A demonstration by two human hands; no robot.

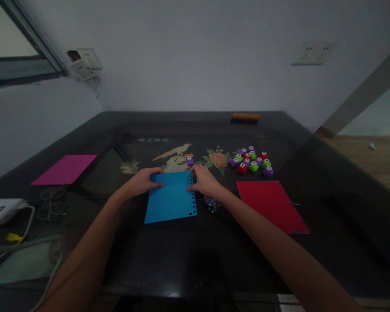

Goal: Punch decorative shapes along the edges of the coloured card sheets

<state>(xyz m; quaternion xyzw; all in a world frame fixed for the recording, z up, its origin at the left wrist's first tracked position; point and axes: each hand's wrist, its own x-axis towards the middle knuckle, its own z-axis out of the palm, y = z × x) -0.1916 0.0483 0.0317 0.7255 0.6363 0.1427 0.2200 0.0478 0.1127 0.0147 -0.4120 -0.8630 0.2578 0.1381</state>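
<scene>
A sheet of blue paper (170,197) lies in front of me, with a row of small punched holes down its right edge and a heart-shaped hole at the near right corner. My left hand (144,180) pinches its upper left edge, thumb on top. At the upper right edge, my right hand (203,180) grips the same sheet between thumb and fingers. Just beyond the paper stands a purple craft punch (190,161) with a white top, close to my right fingertips. Tiny paper cutouts (212,203) are heaped beside the sheet, partly hidden by my right wrist.
Several purple, green and red craft punches (253,166) cluster at the right. Nearer lies red paper (266,201) with a punched edge. Pink paper (66,169), scissors (50,208) and a white box with a cable (4,211) are left. An orange-brown roll (246,116) lies at the back.
</scene>
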